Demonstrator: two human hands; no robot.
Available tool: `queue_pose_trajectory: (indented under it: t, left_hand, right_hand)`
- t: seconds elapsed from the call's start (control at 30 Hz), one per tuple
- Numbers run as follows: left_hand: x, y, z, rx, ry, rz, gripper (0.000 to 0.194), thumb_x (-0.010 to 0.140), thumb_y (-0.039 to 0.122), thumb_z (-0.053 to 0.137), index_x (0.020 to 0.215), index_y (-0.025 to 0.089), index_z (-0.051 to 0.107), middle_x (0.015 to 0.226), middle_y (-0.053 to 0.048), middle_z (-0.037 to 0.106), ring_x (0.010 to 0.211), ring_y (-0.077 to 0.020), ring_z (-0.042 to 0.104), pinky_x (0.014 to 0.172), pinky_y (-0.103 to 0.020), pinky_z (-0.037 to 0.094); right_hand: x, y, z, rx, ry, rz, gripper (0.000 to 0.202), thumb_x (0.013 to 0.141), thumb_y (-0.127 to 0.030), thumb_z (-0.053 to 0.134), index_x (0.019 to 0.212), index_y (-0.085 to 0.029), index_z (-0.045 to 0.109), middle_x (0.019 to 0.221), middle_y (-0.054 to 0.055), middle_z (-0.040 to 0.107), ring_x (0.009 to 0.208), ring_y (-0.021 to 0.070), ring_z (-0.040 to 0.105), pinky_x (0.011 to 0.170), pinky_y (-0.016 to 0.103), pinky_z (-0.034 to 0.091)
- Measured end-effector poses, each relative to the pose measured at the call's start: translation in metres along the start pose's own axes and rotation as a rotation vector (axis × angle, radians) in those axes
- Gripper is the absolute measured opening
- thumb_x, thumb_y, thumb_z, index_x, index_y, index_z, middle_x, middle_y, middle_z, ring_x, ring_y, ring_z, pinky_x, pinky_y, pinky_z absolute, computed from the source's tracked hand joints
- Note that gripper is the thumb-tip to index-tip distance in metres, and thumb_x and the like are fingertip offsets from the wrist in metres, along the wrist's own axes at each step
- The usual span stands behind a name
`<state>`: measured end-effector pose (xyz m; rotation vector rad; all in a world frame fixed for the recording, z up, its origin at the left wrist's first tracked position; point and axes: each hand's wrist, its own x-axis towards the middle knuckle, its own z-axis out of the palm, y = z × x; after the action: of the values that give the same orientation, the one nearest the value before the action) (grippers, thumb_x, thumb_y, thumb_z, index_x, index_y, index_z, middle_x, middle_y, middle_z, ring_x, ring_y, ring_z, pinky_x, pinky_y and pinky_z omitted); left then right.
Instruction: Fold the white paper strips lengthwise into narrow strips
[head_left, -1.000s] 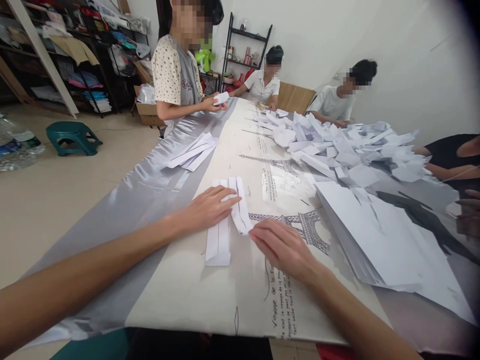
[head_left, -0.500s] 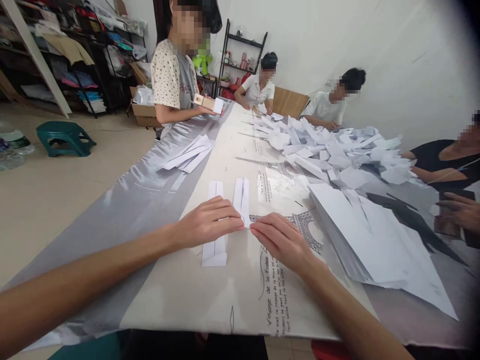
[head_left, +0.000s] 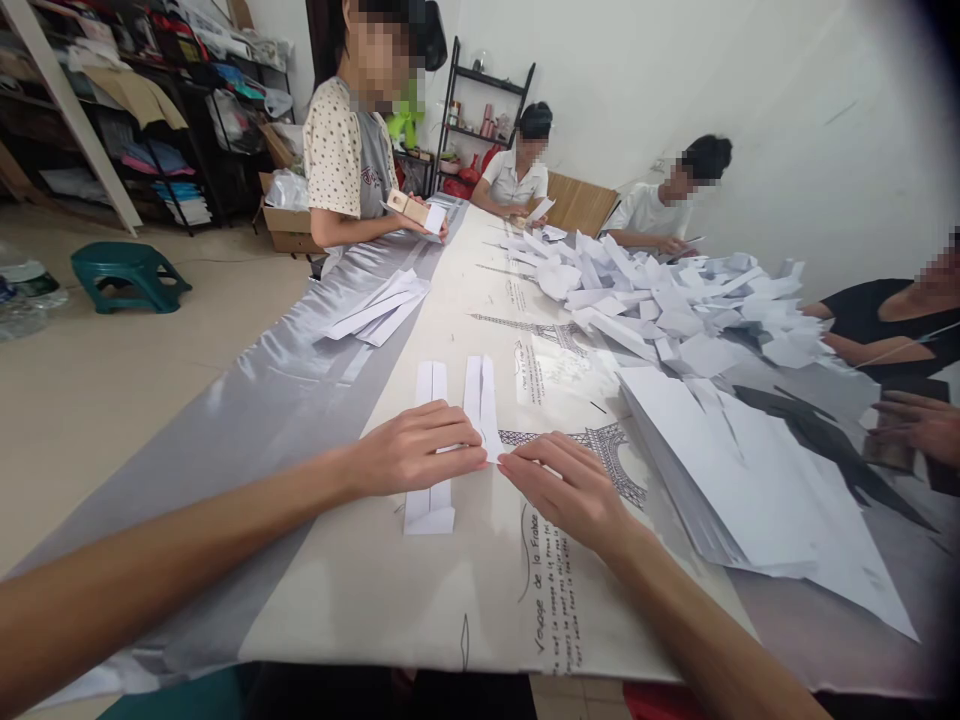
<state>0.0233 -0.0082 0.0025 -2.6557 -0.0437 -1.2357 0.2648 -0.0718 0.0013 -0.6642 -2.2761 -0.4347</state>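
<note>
A narrow folded white paper strip stands out from between my hands, its near end pinched at the corners. My left hand has its fingers pressed together on the left corner of that end. The fingertips of my right hand close on the right corner. Under my left hand lies a second folded paper with a centre crease and a folded near end; its middle is hidden by the hand.
A stack of white sheets lies to the right on the table. Behind it is a heap of folded papers. More strips lie at the left edge. Several people are around the table; one stands at the left holding a wooden piece.
Both hands and the near end of the pinched strip have shifted slightly toward me. The strip's far end leans a little further left. The seated people at the back have moved their hands and papers.
</note>
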Motion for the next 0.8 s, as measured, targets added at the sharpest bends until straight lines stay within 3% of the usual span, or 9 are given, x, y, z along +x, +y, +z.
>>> queue_pose_trajectory:
  t: [0.1, 0.3, 0.57, 0.8]
  left_hand:
    - [0.0007, 0.0019, -0.0008, 0.012, 0.003, 0.045, 0.008, 0.095, 0.007, 0.062, 0.097, 0.014, 0.061, 0.086, -0.006, 0.071, 0.077, -0.0166, 0.065, 0.067, -0.029, 0.052]
    - [0.0002, 0.0041, -0.0007, 0.069, -0.01, 0.107, 0.009, 0.097, 0.009, 0.06, 0.094, 0.017, 0.063, 0.086, -0.005, 0.071, 0.075, -0.0159, 0.065, 0.064, -0.029, 0.054]
    - [-0.0049, -0.0027, -0.0014, 0.074, -0.077, 0.122, 0.01, 0.098, 0.01, 0.058, 0.1, 0.019, 0.063, 0.088, -0.005, 0.072, 0.078, -0.0164, 0.067, 0.065, -0.03, 0.053]
    - [-0.0062, -0.0014, 0.001, 0.073, -0.028, 0.1, 0.013, 0.094, 0.006, 0.062, 0.094, 0.018, 0.062, 0.084, -0.004, 0.07, 0.073, -0.0156, 0.063, 0.064, -0.029, 0.052]
  right_hand:
    - [0.0006, 0.0007, -0.0006, -0.018, 0.004, -0.023, 0.021, 0.088, 0.001, 0.067, 0.096, -0.018, 0.062, 0.075, 0.002, 0.064, 0.063, 0.0131, 0.054, 0.054, 0.029, 0.046]
    - [0.0017, -0.0022, 0.0018, 0.017, 0.008, -0.015, 0.018, 0.088, -0.003, 0.069, 0.098, -0.017, 0.063, 0.081, 0.004, 0.067, 0.071, 0.0143, 0.06, 0.061, 0.029, 0.053]
    - [0.0036, -0.0051, 0.0024, -0.016, 0.065, -0.056, 0.023, 0.088, 0.002, 0.064, 0.096, -0.019, 0.062, 0.07, -0.001, 0.063, 0.058, 0.0108, 0.05, 0.05, 0.026, 0.044]
    - [-0.0002, 0.0039, -0.0025, 0.054, -0.011, -0.002, 0.017, 0.089, -0.003, 0.068, 0.095, -0.018, 0.064, 0.081, 0.003, 0.069, 0.071, 0.0132, 0.062, 0.061, 0.028, 0.054]
